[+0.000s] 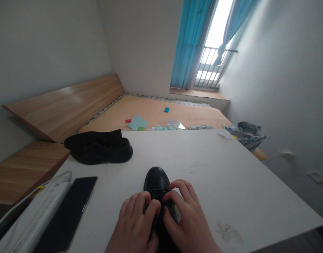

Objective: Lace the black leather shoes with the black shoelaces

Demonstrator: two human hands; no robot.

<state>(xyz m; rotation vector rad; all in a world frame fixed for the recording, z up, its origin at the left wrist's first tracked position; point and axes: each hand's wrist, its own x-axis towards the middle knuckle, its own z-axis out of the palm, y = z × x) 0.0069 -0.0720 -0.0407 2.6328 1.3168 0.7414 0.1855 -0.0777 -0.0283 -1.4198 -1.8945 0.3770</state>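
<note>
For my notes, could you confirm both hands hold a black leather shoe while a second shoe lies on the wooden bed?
No: the head view shows the second shoe on the white table itself; the left hand and right hand do hold the black leather shoe.

A black leather shoe [154, 181] and a second black shoe [98, 149] stand out against the white tabletop [216, 175], near a black phone [66, 214]; turquoise curtains [190, 45] hang beyond a bed frame [63, 105] of honey-brown wood grain.

L hand [135, 219], R hand [186, 214] both on black leather shoe [156, 181], 2nd shoe [98, 149] ahead, phone [66, 214], power strip [32, 218] left
</note>
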